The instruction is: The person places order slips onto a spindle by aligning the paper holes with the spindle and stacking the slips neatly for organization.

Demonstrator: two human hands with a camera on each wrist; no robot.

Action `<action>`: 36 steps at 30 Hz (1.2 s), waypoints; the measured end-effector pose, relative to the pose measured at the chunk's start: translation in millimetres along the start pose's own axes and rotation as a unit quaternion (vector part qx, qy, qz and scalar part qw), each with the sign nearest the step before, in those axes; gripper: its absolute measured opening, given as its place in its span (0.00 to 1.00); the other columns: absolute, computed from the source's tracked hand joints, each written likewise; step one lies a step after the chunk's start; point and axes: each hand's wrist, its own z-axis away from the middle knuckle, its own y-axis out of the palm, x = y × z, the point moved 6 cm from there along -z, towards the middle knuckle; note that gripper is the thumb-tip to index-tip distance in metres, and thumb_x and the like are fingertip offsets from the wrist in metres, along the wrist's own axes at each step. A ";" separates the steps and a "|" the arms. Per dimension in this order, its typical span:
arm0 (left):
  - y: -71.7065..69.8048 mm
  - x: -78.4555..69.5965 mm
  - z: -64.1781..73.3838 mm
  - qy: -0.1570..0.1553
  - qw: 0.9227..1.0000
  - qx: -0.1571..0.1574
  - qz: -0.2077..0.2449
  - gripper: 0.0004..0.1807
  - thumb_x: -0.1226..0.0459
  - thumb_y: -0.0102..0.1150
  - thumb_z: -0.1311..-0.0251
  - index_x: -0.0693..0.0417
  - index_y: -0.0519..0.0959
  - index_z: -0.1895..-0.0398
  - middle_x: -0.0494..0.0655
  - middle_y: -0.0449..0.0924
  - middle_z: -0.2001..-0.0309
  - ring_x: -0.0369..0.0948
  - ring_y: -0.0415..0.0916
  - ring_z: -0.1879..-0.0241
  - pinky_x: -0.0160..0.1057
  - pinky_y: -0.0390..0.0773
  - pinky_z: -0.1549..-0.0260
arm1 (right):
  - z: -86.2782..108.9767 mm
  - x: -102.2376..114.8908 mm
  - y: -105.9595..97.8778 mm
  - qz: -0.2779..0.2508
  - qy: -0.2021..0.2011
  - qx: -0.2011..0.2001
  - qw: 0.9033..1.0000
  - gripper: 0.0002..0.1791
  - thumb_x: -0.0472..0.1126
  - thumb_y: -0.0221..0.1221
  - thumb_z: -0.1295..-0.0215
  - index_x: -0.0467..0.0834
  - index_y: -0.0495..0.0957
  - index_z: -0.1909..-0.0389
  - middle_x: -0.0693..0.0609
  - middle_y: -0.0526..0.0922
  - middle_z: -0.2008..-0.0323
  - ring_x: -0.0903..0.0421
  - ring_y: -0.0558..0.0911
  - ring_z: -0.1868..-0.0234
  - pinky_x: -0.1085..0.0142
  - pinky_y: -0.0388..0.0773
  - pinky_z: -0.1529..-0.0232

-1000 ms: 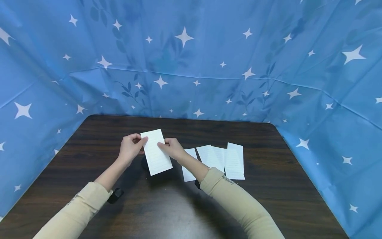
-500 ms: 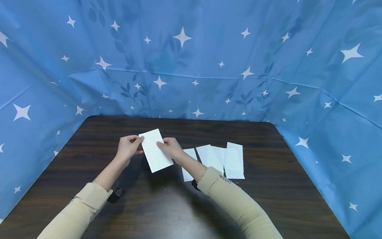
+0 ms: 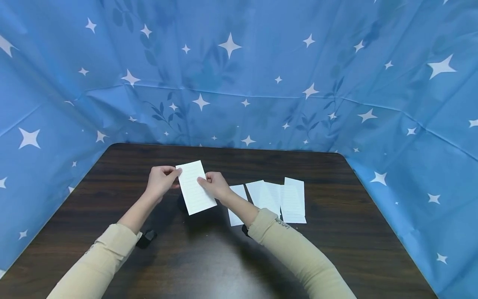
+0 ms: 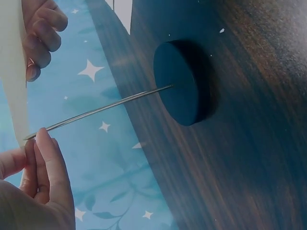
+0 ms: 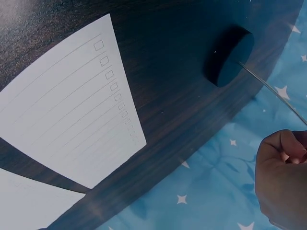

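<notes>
A white ruled sheet of paper (image 3: 196, 193) is up above the table, between both hands. My left hand (image 3: 161, 181) pinches its upper left corner, while my right hand (image 3: 215, 185) pinches its right edge with the thumb on top. Below the sheet stands a bill spike, with a round black base (image 4: 177, 84) and a thin metal rod (image 4: 105, 107). In the left wrist view the rod's tip is at the sheet's corner, close to the fingertips of my left hand (image 4: 48, 191). Whether the tip has pierced the paper I cannot tell. The sheet mostly hides the spike in the head view.
Several more white sheets (image 3: 293, 201) lie partly overlapping on the dark wooden table (image 3: 336, 249), right of the hands. One of these, a sheet with lines and small checkboxes (image 5: 72, 100), shows in the right wrist view. A blue star-patterned cloth (image 3: 239, 83) hangs behind the table.
The held sheet's lower edge has risen slightly. My left thumb has shifted a little toward the sheet's left corner. The right hand keeps nearly the same place.
</notes>
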 end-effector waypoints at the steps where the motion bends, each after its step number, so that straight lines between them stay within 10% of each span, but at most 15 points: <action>1: -0.4 0.1 -0.4 -0.001 1.000 0.001 0.000 0.19 0.63 0.51 0.33 0.73 0.76 0.51 0.52 0.76 0.65 0.29 0.74 0.74 0.33 0.85 0.70 | 0.2 0.4 0.2 0.002 0.000 -0.002 1.000 0.14 0.39 0.56 0.34 0.29 0.79 0.64 0.41 0.79 0.78 0.61 0.74 0.79 0.75 0.70 0.81; 22: 15.3 51.2 -3.1 -0.054 0.997 0.050 0.029 0.19 0.63 0.52 0.34 0.74 0.75 0.51 0.52 0.78 0.63 0.31 0.76 0.72 0.32 0.85 0.71 | -1.5 -37.1 15.7 0.038 0.063 -0.012 0.997 0.17 0.38 0.57 0.35 0.40 0.70 0.83 0.55 0.62 0.89 0.61 0.63 0.83 0.74 0.59 0.82; 36: 16.9 55.8 -3.2 -0.068 0.996 0.053 0.015 0.18 0.63 0.59 0.39 0.73 0.77 0.57 0.50 0.76 0.69 0.35 0.73 0.72 0.31 0.84 0.73 | 4.3 -54.5 8.1 0.037 0.122 -0.029 0.991 0.11 0.39 0.62 0.40 0.34 0.80 0.64 0.49 0.77 0.74 0.59 0.72 0.75 0.72 0.69 0.79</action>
